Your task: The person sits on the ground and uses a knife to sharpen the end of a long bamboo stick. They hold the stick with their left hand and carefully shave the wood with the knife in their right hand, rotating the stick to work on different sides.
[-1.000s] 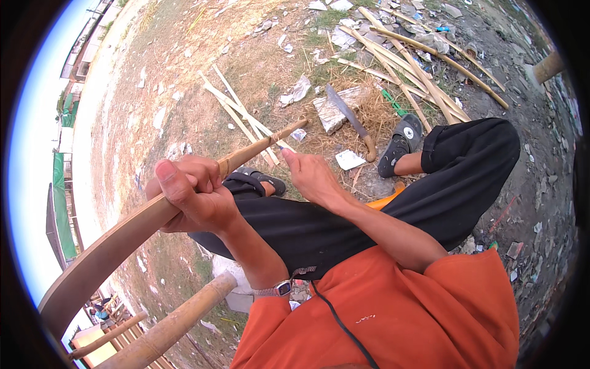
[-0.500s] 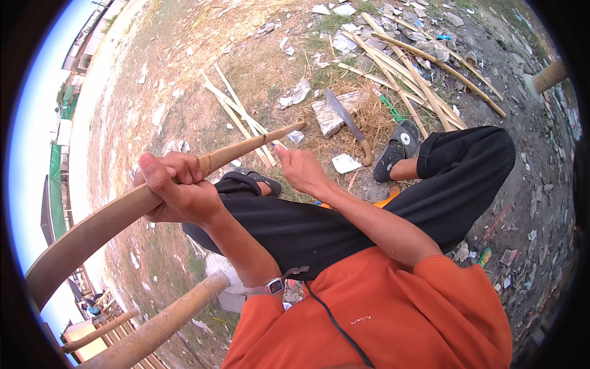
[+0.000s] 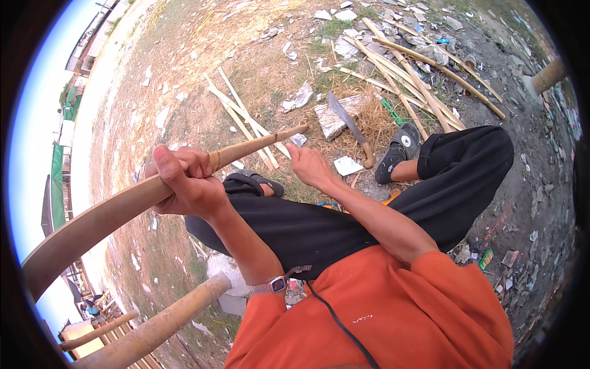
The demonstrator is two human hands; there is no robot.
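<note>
A long split bamboo strip (image 3: 101, 216) runs from the left rim of the view up to a narrow end near the middle. My left hand (image 3: 190, 183) is wrapped round it, thumb up along the near side. Close below the strip's far end is my right hand (image 3: 310, 167), its fingers closed with the index finger pointing forward. Whatever it may hold is hidden or too small to make out. Beyond it on the ground lies a machete (image 3: 349, 123) with a brown handle, its blade against a pale, rough block (image 3: 329, 118).
Split bamboo strips (image 3: 241, 117) lie crossed on the grass ahead. A pile of bamboo pieces (image 3: 412, 80) rests at the far right among scraps. Bamboo posts stand at the lower left (image 3: 166, 315) and far right (image 3: 549, 76). A green tool (image 3: 392, 111) lies by my shoe.
My right hand has moved slightly right, a little away from the strip's edge. My left hand and the bamboo strip have shifted a little to the right.
</note>
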